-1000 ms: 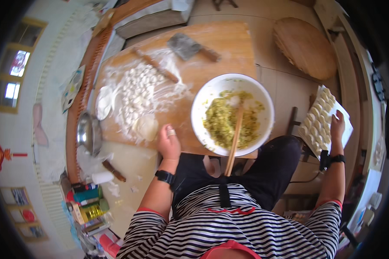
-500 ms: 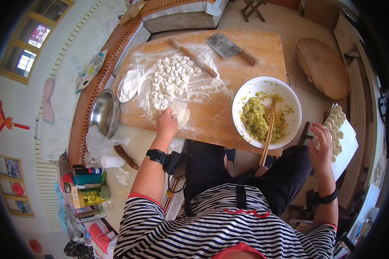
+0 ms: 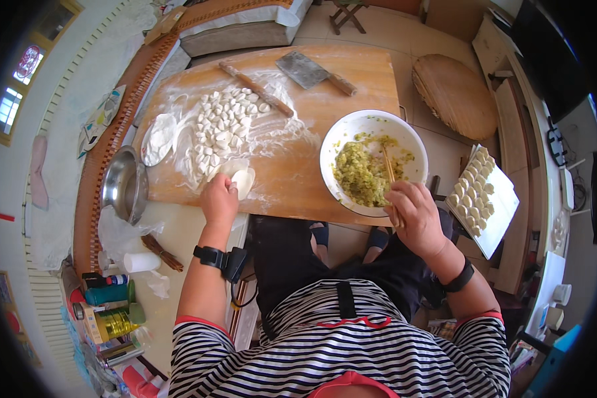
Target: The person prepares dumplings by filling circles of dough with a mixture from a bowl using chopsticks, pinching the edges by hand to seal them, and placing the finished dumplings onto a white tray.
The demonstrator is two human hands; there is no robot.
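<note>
My left hand (image 3: 219,198) is closed at the near left edge of the wooden board (image 3: 298,192), its fingertips pinching the edge of a pale round dumpling wrapper (image 3: 245,184). Another flat wrapper (image 3: 233,166) lies just beyond it. Many small dough pieces (image 3: 222,126) sit in flour past that hand. My right hand (image 3: 414,215) grips a pair of wooden chopsticks (image 3: 388,164) over the near right rim of a white bowl (image 3: 326,156). The chopstick tips are down in the chopped green-yellow filling (image 3: 361,171).
A rolling pin (image 3: 256,89) and a cleaver (image 3: 303,70) lie on the board's far side. Flour fills a dish (image 3: 159,140) at left, beside a steel basin (image 3: 127,189). Rows of dumplings (image 3: 472,192) rest on a white tray (image 3: 504,211) at right.
My right hand has come left from near the dumpling tray and taken hold of the chopsticks. My left hand stays at the wrappers. The whole view has shifted toward the right.
</note>
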